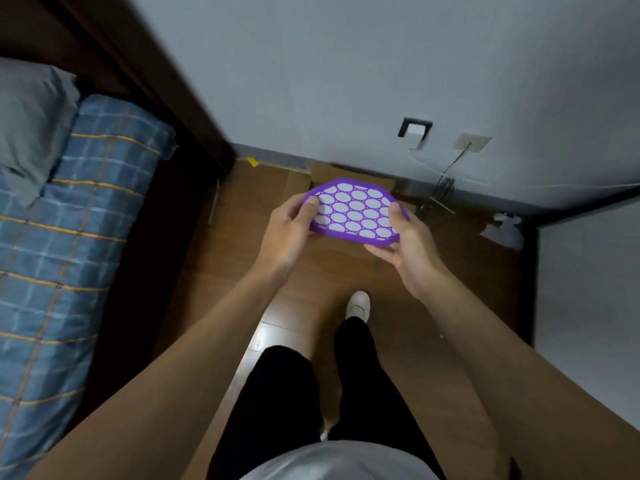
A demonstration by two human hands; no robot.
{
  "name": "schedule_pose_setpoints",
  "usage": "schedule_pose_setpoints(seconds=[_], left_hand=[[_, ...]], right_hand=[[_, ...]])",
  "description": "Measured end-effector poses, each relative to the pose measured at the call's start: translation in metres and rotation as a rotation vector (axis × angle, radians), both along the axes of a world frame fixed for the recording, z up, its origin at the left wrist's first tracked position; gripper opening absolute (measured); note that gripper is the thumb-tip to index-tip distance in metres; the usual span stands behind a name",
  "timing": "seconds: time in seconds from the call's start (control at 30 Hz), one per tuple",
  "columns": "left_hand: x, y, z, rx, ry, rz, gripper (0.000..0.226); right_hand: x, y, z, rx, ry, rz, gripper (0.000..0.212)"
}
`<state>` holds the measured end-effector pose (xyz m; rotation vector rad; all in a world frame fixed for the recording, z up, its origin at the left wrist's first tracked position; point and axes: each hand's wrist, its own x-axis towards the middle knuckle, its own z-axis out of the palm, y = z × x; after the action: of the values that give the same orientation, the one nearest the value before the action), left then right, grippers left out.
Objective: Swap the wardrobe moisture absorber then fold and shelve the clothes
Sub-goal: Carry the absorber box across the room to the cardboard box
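I hold a flat purple moisture absorber point(355, 211) with a grid of white oval windows, out in front of me above the floor. My left hand point(289, 226) pinches its left edge, thumb on top. My right hand point(403, 240) grips its right edge, fingers underneath and thumb on the top face. Below the absorber an open cardboard box point(346, 174) stands on the wooden floor against the wall, mostly hidden by the absorber and my hands.
A bed with a blue checked cover point(69, 244) and a grey pillow point(31, 123) fills the left side, with a dark wooden frame point(166, 109) beside it. Wall sockets point(414, 128) and cables point(446, 181) are on the grey wall. A white panel point(588, 289) stands at right.
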<state>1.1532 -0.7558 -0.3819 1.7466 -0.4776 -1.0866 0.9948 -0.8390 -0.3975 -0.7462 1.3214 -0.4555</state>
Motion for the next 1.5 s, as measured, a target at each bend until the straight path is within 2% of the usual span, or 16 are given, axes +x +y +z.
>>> schedule_pose_setpoints(seconds=[0.1,0.23,0.47,0.6,0.73,0.83,0.93,1.23,1.33,1.43,1.5], left_hand=[[0.021,-0.044,-0.038,0.042,0.033,-0.004,0.017],[0.055,-0.099,-0.121,0.079,0.044,-0.040,0.017],[0.096,-0.160,-0.323,0.158,0.112,-0.101,0.019],[0.111,-0.189,-0.433,0.273,0.058,-0.179,0.021],[0.120,-0.212,-0.537,0.417,-0.006,-0.210,0.024],[0.120,-0.221,-0.604,0.483,-0.071,-0.314,0.029],[0.121,-0.227,-0.658,0.520,-0.026,-0.362,0.025],[0.110,-0.228,-0.742,0.651,0.068,-0.413,0.032],[0.108,-0.230,-0.746,0.669,0.051,-0.398,0.032],[0.106,-0.231,-0.732,0.689,0.025,-0.401,0.034],[0.104,-0.233,-0.708,0.674,-0.058,-0.397,0.038]], right_hand=[[0.019,-0.046,-0.036,-0.044,0.087,0.071,0.008],[0.047,-0.093,-0.111,-0.103,0.192,0.096,0.019],[0.091,-0.140,-0.297,-0.069,0.263,0.074,0.028],[0.106,-0.155,-0.411,0.012,0.300,0.097,0.031],[0.118,-0.163,-0.517,0.024,0.363,0.118,0.023],[0.123,-0.166,-0.587,0.055,0.391,0.120,0.028],[0.124,-0.175,-0.641,0.069,0.441,0.155,0.033],[0.108,-0.191,-0.729,0.183,0.462,0.275,0.030],[0.102,-0.193,-0.731,0.215,0.439,0.294,0.027],[0.104,-0.198,-0.715,0.218,0.489,0.378,0.053],[0.105,-0.200,-0.689,0.153,0.520,0.348,0.052]])
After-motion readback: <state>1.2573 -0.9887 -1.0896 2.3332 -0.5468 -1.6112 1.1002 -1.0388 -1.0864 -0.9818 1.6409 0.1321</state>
